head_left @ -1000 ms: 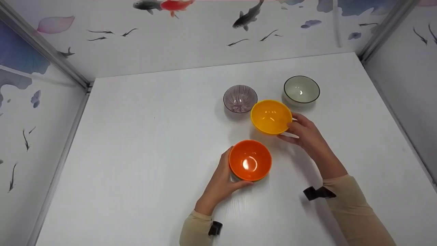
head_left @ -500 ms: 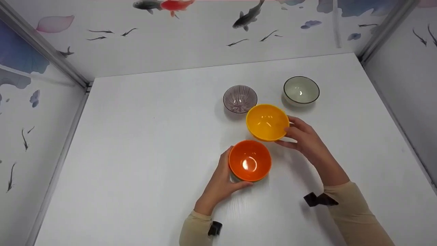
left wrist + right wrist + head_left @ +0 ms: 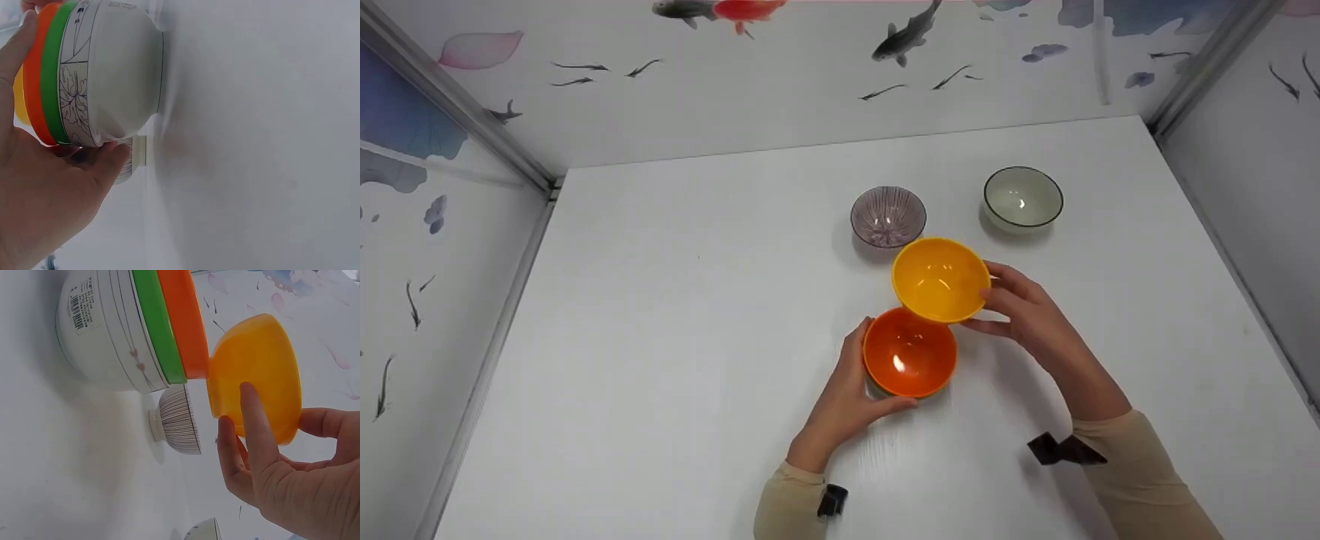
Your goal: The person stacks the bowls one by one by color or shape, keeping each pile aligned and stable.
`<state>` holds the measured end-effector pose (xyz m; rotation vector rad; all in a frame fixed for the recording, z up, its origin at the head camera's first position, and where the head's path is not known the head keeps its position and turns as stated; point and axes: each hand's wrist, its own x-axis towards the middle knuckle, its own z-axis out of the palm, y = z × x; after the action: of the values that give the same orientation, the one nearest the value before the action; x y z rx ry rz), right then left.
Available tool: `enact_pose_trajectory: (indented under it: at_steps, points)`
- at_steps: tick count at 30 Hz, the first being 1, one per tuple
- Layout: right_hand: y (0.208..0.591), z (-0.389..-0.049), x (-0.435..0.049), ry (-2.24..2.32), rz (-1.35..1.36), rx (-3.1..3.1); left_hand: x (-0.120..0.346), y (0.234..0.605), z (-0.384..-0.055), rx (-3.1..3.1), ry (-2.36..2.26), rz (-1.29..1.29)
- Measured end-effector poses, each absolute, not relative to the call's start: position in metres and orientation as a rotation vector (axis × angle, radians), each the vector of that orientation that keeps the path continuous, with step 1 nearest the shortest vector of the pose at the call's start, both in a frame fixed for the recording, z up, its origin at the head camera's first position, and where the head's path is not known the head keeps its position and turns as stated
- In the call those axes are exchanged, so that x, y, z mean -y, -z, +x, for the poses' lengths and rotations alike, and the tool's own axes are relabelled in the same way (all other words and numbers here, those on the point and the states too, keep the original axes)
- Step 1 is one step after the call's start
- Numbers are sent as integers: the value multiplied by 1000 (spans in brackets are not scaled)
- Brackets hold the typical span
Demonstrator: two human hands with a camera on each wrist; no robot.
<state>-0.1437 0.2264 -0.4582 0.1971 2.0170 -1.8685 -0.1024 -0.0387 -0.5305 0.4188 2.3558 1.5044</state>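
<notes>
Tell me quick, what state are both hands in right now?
Left hand: holding the stack of bowls, orange bowl on top.
Right hand: holding the yellow bowl.

The yellow bowl (image 3: 940,280), orange bowl (image 3: 910,360) and green bowl (image 3: 51,73) are going plain — the white bowl (image 3: 121,70) is sporting a leafy line-drawn band, the purplish bowl (image 3: 888,216) is rocking stripes and the grey-green bowl (image 3: 1023,196) is wearing a dark rim.

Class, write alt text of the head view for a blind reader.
A yellow bowl in a person's right grip hangs partly over an orange-topped bowl stack in the left grip. Farther back on the white table stand a purplish ribbed bowl and a pale dark-rimmed bowl.
</notes>
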Motion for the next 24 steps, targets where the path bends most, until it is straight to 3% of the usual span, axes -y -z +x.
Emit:
enact_pose_trajectory:
  at_steps: [24]
  points:
    - [455, -122, -216, 1864, 52, -2070, 38, 524, -107, -2520, -1636, 430]
